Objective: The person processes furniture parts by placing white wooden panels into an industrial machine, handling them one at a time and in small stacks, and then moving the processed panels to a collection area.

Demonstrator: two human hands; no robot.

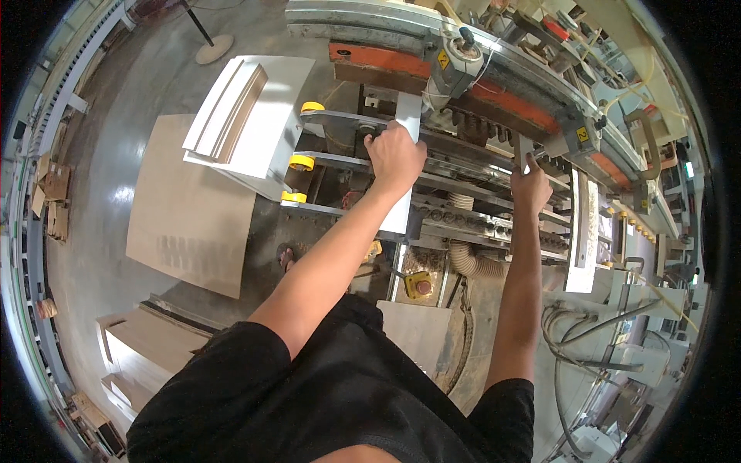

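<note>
A narrow white panel lies across the dark metal rails of a boring machine. My left hand is closed over its middle, fingers curled round it and mostly hidden beneath the back of the hand. Farther right, my right hand reaches over the same rails with its fingers bent. A short pale strip shows just beyond those fingers; what they grip is hidden. Rows of drill bits run between the rails under both arms. Another long white panel lies on the machine to the right of my right hand.
White panels are stacked left of the rails, by yellow rollers. An orange beam with grey clamp heads spans the far side. Nearer me are a yellow pedal box and a ribbed hose. Cables hang at right.
</note>
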